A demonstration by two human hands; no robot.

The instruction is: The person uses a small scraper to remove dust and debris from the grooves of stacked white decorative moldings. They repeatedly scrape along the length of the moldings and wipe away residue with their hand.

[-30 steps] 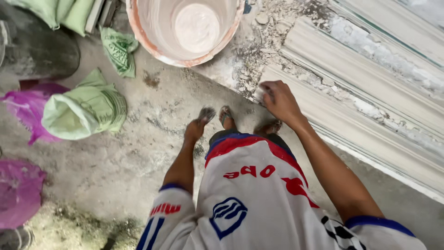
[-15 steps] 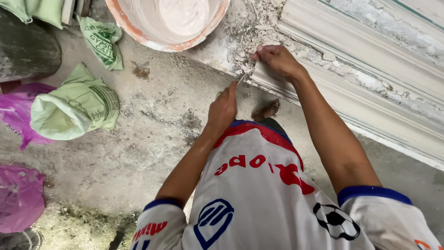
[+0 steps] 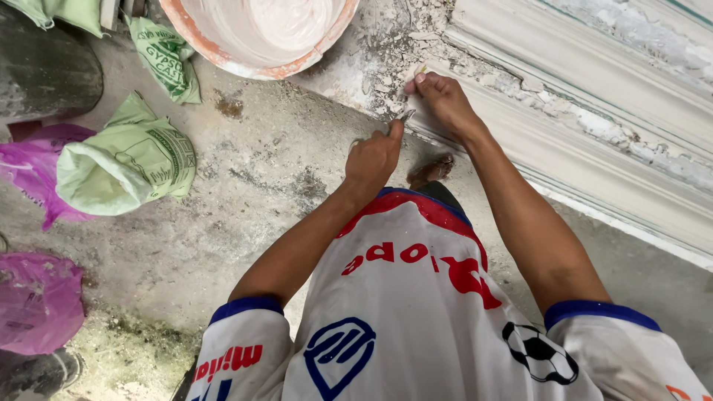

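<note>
A long white plaster moulding point(image 3: 594, 141) lies on the concrete floor, running from the middle to the right. My right hand point(image 3: 445, 100) is curled over its near end, pressing on it, and a small yellowish bit shows above the fingers. My left hand point(image 3: 375, 152) is closed just left of that end. It holds a small thin metal tool point(image 3: 407, 116) whose tip touches the moulding's end beside my right hand. Plaster crumbs point(image 3: 386, 67) lie around that end. My foot point(image 3: 431, 169) shows just below the hands.
A bucket point(image 3: 223, 63) of white plaster stands at the top. Left of it are green sacks point(image 3: 126, 160) point(image 3: 167, 59), pink plastic bags point(image 3: 37, 297) point(image 3: 30, 171) and a dark round drum point(image 3: 44, 74). A second moulding point(image 3: 639, 44) lies behind the first.
My left hand rose from the floor near my feet to the moulding's end, now with the small tool against it. My right hand stayed on that end. The view shifted closer.
</note>
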